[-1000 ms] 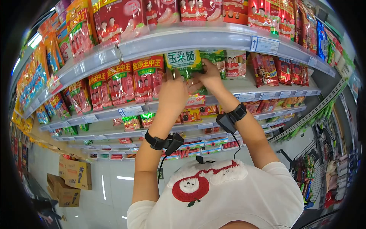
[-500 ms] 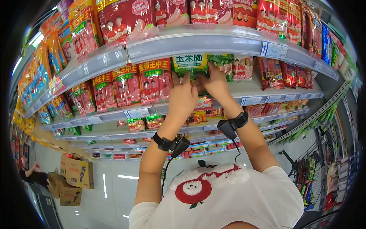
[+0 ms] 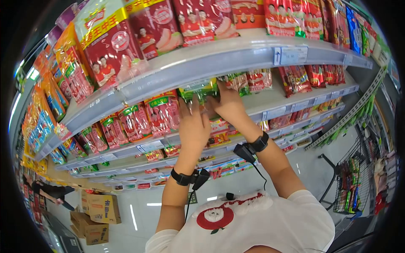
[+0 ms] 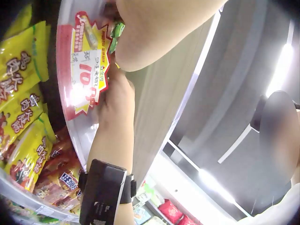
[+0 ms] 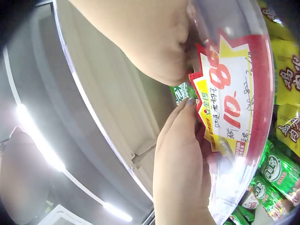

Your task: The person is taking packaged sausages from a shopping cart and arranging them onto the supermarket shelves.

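A green and yellow bag of corn sausages (image 3: 198, 88) stands on the middle shelf, its top hidden behind the upper shelf's edge. My left hand (image 3: 194, 126) touches the lower front of this bag, fingers spread and pointing up. At the bag's right side is my right hand (image 3: 230, 107), with its fingers stretched along the edge and the thumb low toward the left hand. In the right wrist view, the straight fingers of the left hand (image 5: 180, 159) reach a strip of the green bag (image 5: 180, 93). The left wrist view shows the right hand (image 4: 117, 103) close behind the shelf's price sign.
Red sausage packs (image 3: 162, 111) stand left of the bag, and more red packs (image 3: 295, 80) lie to the right. The upper shelf edge (image 3: 202, 63) overhangs the hands. A price sign (image 5: 229, 93) hangs at the shelf front. Cartons (image 3: 101, 211) and a filled cart (image 3: 350, 185) stand on the floor.
The head view has shifted and tilted. The bag's printed top has passed out of sight behind the upper shelf edge. Both hands stay at the bag. A person has come into view at far left.
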The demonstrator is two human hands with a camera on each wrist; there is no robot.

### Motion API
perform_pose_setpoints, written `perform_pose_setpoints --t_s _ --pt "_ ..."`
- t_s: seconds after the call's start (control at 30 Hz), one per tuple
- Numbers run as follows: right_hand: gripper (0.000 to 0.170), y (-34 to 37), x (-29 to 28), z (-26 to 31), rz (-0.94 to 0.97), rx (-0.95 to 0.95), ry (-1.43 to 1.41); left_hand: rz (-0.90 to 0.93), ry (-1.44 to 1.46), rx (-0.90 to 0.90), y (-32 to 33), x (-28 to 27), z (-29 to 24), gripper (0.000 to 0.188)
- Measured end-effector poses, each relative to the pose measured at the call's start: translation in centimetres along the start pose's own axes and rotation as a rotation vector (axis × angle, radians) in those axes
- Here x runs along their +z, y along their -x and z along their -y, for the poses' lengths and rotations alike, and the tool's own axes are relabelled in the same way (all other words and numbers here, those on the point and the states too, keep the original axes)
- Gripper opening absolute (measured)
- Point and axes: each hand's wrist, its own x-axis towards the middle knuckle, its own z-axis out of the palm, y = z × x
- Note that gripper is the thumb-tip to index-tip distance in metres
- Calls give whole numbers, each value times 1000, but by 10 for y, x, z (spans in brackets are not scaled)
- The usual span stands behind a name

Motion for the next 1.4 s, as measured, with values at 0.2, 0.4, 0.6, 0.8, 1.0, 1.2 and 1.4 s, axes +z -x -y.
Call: perform_pose_setpoints --t_s 0.2,0.4,0.6,0.8,1.0,1.2,1.4 --pt "47 7 -45 -5 -74 -7 -84 -33 144 4 3 -3 7 51" --pt "36 88 -148 -53 -125 -167 -86 -459 143 -46 27 10 -73 38" --pt "32 226 -240 -161 -61 311 -128 -127 495 158 76 130 -238 22" --pt "28 408 -343 -255 -151 799 228 631 951 158 181 295 -373 12" --pt "26 551 -399 -281 -369 1257 284 1550 1049 268 295 378 -475 14" --pt "30 635 -430 -307 -548 1559 287 1874 785 791 344 432 -552 23" --pt "33 651 -464 -405 -490 1744 213 2032 663 835 319 532 -618 26"
